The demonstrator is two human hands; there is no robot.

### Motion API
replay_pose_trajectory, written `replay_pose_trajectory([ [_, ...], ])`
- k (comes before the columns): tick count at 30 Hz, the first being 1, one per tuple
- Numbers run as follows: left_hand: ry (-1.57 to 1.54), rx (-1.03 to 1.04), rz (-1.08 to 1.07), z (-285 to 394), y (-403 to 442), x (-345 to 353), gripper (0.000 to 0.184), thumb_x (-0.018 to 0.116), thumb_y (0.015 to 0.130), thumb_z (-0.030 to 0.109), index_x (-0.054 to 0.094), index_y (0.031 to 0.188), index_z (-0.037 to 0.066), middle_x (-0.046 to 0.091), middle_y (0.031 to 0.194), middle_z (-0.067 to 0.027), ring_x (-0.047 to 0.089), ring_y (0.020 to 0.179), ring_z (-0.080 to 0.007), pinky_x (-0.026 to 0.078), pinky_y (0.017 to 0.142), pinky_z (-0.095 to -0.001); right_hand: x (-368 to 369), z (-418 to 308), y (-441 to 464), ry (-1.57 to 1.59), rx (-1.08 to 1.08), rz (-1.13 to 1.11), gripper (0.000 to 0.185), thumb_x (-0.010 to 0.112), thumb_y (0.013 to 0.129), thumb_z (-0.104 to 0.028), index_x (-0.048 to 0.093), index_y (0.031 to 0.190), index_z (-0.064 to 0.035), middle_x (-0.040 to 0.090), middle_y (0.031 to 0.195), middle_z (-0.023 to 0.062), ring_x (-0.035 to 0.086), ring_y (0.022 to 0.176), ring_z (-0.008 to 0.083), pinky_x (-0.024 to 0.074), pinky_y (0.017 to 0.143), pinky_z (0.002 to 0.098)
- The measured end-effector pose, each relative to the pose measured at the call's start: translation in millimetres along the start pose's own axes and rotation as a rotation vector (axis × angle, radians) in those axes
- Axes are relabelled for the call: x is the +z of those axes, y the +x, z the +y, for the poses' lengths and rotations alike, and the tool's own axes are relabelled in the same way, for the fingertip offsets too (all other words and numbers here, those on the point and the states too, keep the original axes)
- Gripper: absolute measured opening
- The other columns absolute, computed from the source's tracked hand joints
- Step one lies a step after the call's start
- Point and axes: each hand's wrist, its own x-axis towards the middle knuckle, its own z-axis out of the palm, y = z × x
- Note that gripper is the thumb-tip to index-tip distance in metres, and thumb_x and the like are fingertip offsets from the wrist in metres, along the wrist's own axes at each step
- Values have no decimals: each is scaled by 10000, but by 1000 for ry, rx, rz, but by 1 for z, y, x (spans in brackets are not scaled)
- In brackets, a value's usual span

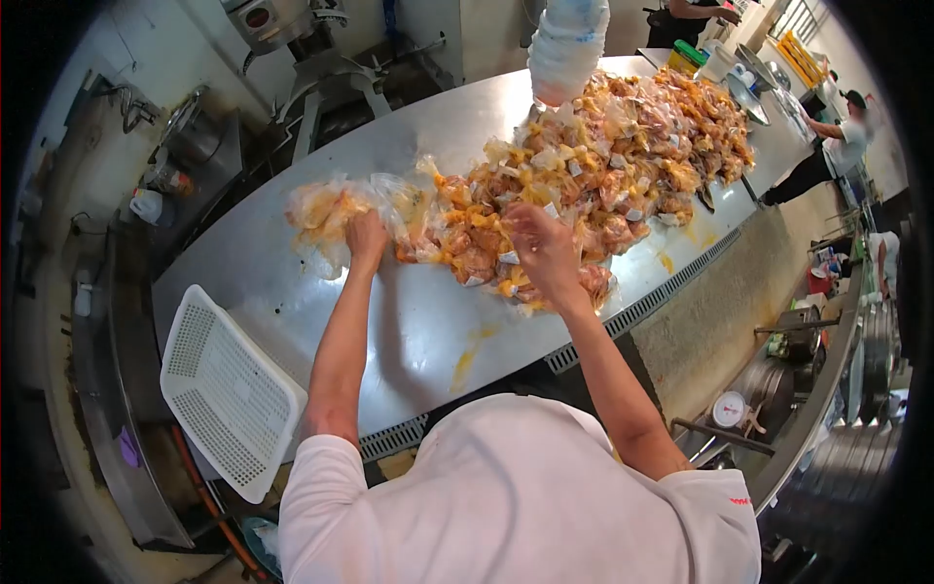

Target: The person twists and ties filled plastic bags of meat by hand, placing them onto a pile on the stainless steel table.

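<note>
My left hand point(366, 236) is closed on a clear plastic bag of orange-coated meat point(326, 214) at the left end of the steel table. The bag lies partly spread out, and my fingers hide some of it. My right hand point(541, 245) is above the near side of a large heap of similar bagged meat point(623, 156). Its fingers are loosely bent and partly apart, with nothing visible in them. Small white labels show among the bags.
A white perforated basket point(229, 389) tilts at the table's left edge. A stack of whitish tubs point(567, 49) hangs or stands behind the heap. Orange sauce streaks mark the steel table point(418, 360). A person point(842, 146) stands at the right; another is at the back.
</note>
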Motion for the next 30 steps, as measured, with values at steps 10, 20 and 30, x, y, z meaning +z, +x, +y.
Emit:
replay_pose_trajectory([
  [10,-1226,-128,-129,-20,-16,-120,239,582,977,199,573,838,5,547,683,-67,528,612,-139,460,591,-344,107,-29,10,59,-28,-460,400,771,796,-128,617,1155,-41,681,1052,178,669,945,338,536,834,423],
  [20,-24,-51,450,-46,-72,-19,83,644,838,57,636,918,35,538,690,-172,622,764,-348,490,755,-446,160,4,-19,-34,20,-602,479,791,801,-172,589,1217,-51,658,1145,181,679,978,333,544,863,421],
  [30,-802,274,312,-33,-47,-188,110,644,845,-21,607,948,-6,631,831,-144,599,741,-279,486,706,-372,149,-51,-2,-149,-164,-256,778,833,695,-83,452,1365,-184,465,1410,207,545,1191,410,494,936,487],
])
